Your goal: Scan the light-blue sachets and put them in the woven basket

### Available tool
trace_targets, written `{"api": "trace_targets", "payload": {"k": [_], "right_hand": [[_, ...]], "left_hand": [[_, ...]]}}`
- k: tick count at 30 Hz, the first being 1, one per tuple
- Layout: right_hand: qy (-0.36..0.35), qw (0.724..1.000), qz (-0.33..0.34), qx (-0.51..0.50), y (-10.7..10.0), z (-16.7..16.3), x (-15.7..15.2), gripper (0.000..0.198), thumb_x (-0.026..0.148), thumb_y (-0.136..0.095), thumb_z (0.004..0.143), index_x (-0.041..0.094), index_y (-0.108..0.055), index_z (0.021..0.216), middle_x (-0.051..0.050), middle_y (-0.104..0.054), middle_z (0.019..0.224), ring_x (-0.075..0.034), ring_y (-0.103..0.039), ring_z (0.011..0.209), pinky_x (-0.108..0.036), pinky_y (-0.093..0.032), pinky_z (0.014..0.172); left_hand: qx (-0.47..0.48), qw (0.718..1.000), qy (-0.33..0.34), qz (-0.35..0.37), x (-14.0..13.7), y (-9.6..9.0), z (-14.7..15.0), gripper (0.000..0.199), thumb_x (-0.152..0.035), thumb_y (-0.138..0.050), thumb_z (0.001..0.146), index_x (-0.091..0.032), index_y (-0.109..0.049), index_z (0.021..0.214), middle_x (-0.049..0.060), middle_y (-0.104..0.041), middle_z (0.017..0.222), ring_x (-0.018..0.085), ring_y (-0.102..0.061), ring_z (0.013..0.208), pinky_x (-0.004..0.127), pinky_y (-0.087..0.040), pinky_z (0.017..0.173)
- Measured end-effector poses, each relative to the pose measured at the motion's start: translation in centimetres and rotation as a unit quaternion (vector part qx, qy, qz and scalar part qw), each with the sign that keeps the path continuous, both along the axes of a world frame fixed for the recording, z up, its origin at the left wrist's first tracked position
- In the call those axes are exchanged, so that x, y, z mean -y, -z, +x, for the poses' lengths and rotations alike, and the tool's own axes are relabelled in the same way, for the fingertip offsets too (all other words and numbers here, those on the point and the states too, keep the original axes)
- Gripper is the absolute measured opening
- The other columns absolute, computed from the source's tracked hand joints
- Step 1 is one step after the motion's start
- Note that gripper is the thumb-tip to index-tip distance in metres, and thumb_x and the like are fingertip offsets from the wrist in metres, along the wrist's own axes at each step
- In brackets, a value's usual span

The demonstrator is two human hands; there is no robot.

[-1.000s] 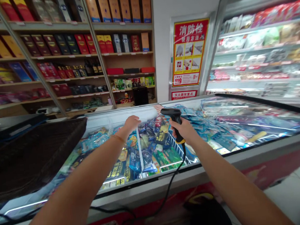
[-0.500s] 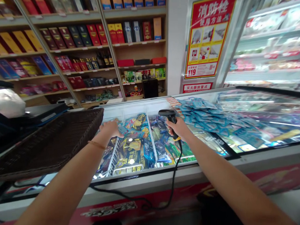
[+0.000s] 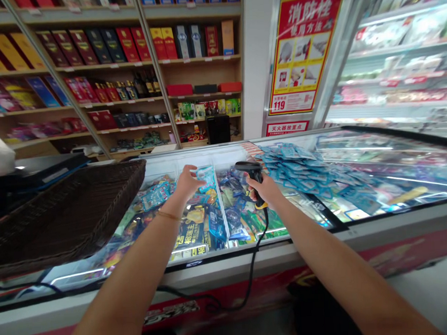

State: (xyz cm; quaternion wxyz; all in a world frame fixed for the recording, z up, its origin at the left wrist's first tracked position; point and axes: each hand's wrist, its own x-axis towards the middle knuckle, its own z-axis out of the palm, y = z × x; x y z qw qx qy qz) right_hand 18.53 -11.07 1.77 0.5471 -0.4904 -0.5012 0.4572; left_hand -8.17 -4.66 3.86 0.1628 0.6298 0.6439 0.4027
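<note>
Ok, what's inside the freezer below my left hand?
Colourful packets and a white divider. Whatever lies beneath the top packets is covered; your left hand and forearm hide some too.

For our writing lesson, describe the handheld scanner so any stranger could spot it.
Find the long freezer. Above it, left of the heaped blue packets, is the right hand. It grips the black, pistol-shaped scanner, told from the packets by its trailing cord.

A shop: stocked shelves [image 3: 193, 70], a chest freezer [image 3: 286, 258] (packets [image 3: 195, 233] fill it), a barcode scanner [image 3: 258, 175].
</note>
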Motion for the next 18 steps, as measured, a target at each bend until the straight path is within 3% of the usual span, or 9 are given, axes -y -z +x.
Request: {"api": "trace_targets", "payload": {"k": [2, 8, 12, 18], "right_hand": [[-0.001, 1.000, 0.000, -0.006, 0.0, 0.1, 0.0, 0.027, 0.031, -0.075, 0.080, 0.021, -0.050, 0.083, 0.006, -0.058, 0.056, -0.010, -0.053, 0.036, -0.021, -0.042, 0.035], [-0.001, 1.000, 0.004, -0.011, 0.0, 0.0, 0.0, 0.027, 0.030, -0.075, 0.080, 0.020, -0.050, 0.084, 0.006, -0.058, 0.056, -0.010, -0.053, 0.035, -0.022, -0.043, 0.034], [-0.005, 1.000, 0.008, -0.007, 0.0, 0.1, 0.0, 0.028, 0.032, -0.076, 0.080, 0.020, -0.051, 0.083, 0.005, -0.059, 0.057, -0.010, -0.053, 0.036, -0.021, -0.042, 0.034], [-0.004, 1.000, 0.009, -0.001, 0.6, 0.3, -0.2, 0.025, 0.033, -0.075, 0.081, 0.020, -0.054, 0.085, 0.004, -0.060, 0.059, -0.010, -0.054, 0.037, -0.022, -0.042, 0.034]], "left_hand": [[0.002, 1.000, -0.001, 0.005, -0.3, 0.7, 1.6, 0.054, -0.019, -0.078, 0.059, -0.018, -0.061, 0.110, 0.001, -0.067, 0.088, 0.016, -0.062, 0.069, 0.025, -0.045, 0.062], [-0.131, 0.990, 0.055, 0.008, 0.1, 2.4, 3.6, 0.010, -0.016, -0.071, 0.067, -0.018, -0.069, 0.077, 0.005, -0.067, 0.073, 0.024, -0.065, 0.076, 0.031, -0.045, 0.070], [-0.087, 0.993, 0.071, 0.033, 0.3, 3.3, 3.5, 0.008, -0.020, -0.070, 0.070, -0.020, -0.072, 0.078, 0.006, -0.072, 0.080, 0.025, -0.067, 0.083, 0.032, -0.047, 0.075], [0.028, 0.992, 0.109, 0.051, 0.8, 3.0, 3.6, 0.013, -0.032, -0.073, 0.071, -0.021, -0.067, 0.069, 0.003, -0.066, 0.067, 0.021, -0.064, 0.071, 0.032, -0.049, 0.073]]}}
